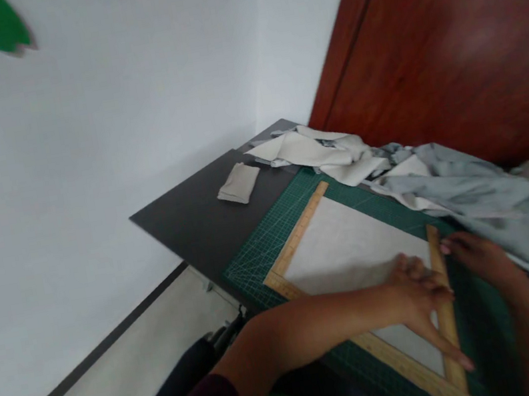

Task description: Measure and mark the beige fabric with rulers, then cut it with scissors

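Observation:
A pale sheet (347, 238), perhaps cloth or paper, lies flat on a green cutting mat (250, 264). Along its left edge is a wooden ruler (302, 227), and a longer wooden strip (404, 367) runs along its near edge, partly under my left forearm. My left hand (421, 303) is spread over the sheet's right part, fingers apart, its fingertips resting on the right wooden ruler (447, 316). Just beyond that ruler's far right side is my right hand (475, 257), fingers bent near its edge; whether they pinch anything is too blurred to tell.
Crumpled white and grey cloth (469, 180) lies along the table's back and right. A small folded beige cloth (239, 183) sits on the dark tabletop (187, 218). White walls and a reddish-brown wooden door (462, 43) stand behind.

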### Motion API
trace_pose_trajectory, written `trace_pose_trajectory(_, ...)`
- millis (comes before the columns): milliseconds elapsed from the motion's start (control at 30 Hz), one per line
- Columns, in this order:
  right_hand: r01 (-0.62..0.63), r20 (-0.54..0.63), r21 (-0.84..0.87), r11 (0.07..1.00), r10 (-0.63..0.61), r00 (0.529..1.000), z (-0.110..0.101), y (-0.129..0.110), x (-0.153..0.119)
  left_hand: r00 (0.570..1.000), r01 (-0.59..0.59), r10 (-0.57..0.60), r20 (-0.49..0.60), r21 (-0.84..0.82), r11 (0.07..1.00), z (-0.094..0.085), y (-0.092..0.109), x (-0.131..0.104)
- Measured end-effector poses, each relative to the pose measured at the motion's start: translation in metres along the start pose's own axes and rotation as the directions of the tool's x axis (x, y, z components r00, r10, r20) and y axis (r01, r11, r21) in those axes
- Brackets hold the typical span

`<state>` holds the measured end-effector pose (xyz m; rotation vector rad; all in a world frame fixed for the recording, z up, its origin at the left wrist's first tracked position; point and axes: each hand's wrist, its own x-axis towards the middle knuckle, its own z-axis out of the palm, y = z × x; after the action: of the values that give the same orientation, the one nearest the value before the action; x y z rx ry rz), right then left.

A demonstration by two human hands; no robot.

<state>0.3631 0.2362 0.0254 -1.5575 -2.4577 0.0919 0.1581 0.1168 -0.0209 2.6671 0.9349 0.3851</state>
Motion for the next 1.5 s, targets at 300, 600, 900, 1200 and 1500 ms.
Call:
trace_pose_trajectory(300,-0.173,-0.026,0.106,0.979,0.176,0.984,0.010,0.016,0.006,1.000,0.015,-0.015,0.006,-0.033,0.999,-0.015,-0.010,0.000)
trace_pose_trajectory(600,-0.215,0.137,0.154,0.964,0.194,0.971,0.006,0.020,0.007,0.998,0.033,-0.031,0.061,-0.033,0.999,-0.022,-0.011,0.001)
trace_pose_trajectory(900,-0.281,0.151,0.180,0.943,0.256,0.955,0.002,0.013,0.007,0.996,0.023,-0.024,0.091,0.020,1.000,-0.026,-0.013,0.002)
trace_pose_trajectory(1200,-0.282,0.098,0.177,0.943,0.269,0.958,0.013,0.017,0.013,0.993,0.024,-0.029,0.111,0.039,0.999,-0.027,-0.012,0.004)
trace_pose_trajectory(1500,-0.256,0.113,0.190,0.948,0.238,0.965,0.013,0.019,0.007,0.992,0.035,-0.039,0.124,0.034,0.999,-0.027,-0.010,0.004)
